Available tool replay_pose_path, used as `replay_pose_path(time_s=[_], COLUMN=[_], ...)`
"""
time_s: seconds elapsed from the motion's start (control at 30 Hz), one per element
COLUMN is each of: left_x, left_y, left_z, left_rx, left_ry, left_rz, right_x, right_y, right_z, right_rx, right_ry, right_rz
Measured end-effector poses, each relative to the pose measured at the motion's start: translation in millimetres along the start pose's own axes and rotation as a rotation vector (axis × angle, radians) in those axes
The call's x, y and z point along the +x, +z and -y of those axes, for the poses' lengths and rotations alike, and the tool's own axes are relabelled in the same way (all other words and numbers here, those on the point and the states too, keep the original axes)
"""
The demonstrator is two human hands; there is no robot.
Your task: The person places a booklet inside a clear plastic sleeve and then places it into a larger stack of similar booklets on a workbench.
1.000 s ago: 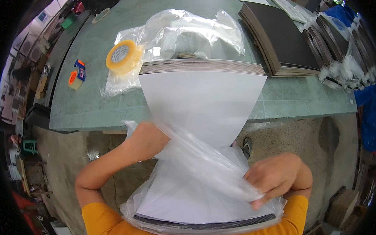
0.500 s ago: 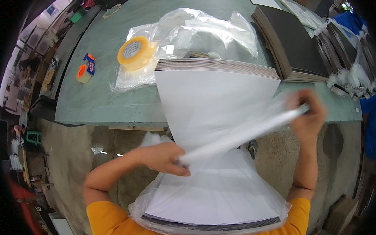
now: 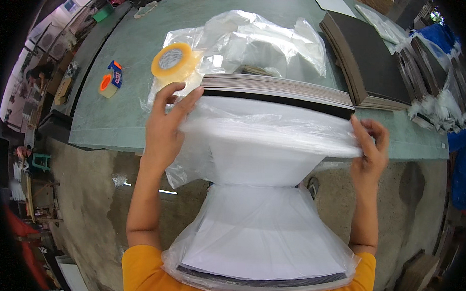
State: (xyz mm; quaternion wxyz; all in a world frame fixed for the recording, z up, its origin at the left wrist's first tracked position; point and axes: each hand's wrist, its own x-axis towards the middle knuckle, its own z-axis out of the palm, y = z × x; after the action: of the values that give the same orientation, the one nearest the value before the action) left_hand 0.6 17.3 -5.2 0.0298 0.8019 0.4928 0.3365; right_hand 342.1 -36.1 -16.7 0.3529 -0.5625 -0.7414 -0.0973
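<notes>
A thick stack of white-faced boards (image 3: 268,170) reaches from my lap over the table edge, its layered far edge (image 3: 276,85) lying on the table. Clear plastic bag (image 3: 264,127) lies bunched across its far part, and more clear plastic wraps the near part (image 3: 260,239). Between the film and the far edge shows a black strip (image 3: 275,99). My left hand (image 3: 167,122) is closed on the bag at the stack's far left corner, fingertips partly hidden. At the far right corner, my right hand (image 3: 369,147) pinches the bag's edge between thumb and fingers.
On the green table (image 3: 115,131) lie a roll of clear tape (image 3: 173,60), a blue and orange tape dispenser (image 3: 112,79) and loose plastic bags (image 3: 257,38). Dark boards (image 3: 369,53) are stacked at right, beside bagged boards (image 3: 425,75). A green stool (image 3: 41,161) stands at far left.
Both hands have moved away from me to the stack's far corners. The film, a slanted twisted band before, now spreads across the stack, and a black strip has appeared along the far edge.
</notes>
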Motion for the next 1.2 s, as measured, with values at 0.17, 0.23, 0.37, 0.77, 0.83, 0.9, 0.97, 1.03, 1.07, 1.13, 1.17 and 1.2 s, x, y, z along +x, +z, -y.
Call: replay_pose_path(time_s=[0.17, 0.23, 0.37, 0.77, 0.83, 0.9, 0.97, 1.03, 1.07, 1.13, 1.17, 1.2], left_x=[-16.0, -33.2, -128.0, -74.6, -69.0, -50.3, -73.6, -122.8, -142.5, -163.6, -162.1, -142.4], left_y=[-14.5, -9.7, 59.9, 14.6, -10.0, -13.8, 21.6, 85.2, 109.4, 149.8, 161.9, 160.2], left_z=[32.4, 42.0, 91.1, 27.3, -2.2, -40.2, -59.9, -39.3, -23.8, 6.2, 19.1, 11.4], left_rx=[-0.769, -1.437, -1.621, -0.857, -1.298, -1.513, -1.445, -1.178, -0.954, -0.678, -0.618, -0.713], left_ry=[0.118, -0.332, -1.028, -0.556, -0.002, 0.311, 0.148, -0.096, -0.176, -0.246, -0.267, -0.292], left_rz=[0.179, 0.468, 0.842, 0.728, 1.041, 1.580, 1.459, 1.240, 1.238, 1.232, 1.224, 1.080], right_x=[-17.3, -33.7, -134.3, -66.0, -53.5, -44.3, -62.0, -108.6, -134.7, -180.6, -159.7, -123.5], right_y=[-22.8, -12.2, 66.4, 23.9, -11.9, 3.4, 20.0, 60.4, 82.8, 122.8, 120.1, 112.8], right_z=[-25.4, -47.3, -61.6, -23.0, -8.6, 34.0, 55.0, 48.9, 36.3, 7.9, 11.7, 23.8], right_rx=[1.168, 1.524, 1.662, 0.940, 1.672, 1.889, 1.674, 1.319, 0.924, 0.601, 0.616, 0.629], right_ry=[0.314, 0.412, 1.220, 0.817, 0.151, -0.484, -0.633, -0.150, -0.066, 0.111, 0.102, 0.102], right_rz=[0.219, 0.420, 0.550, 0.667, 0.979, 1.252, 1.300, 1.405, 1.399, 1.342, 1.421, 1.502])
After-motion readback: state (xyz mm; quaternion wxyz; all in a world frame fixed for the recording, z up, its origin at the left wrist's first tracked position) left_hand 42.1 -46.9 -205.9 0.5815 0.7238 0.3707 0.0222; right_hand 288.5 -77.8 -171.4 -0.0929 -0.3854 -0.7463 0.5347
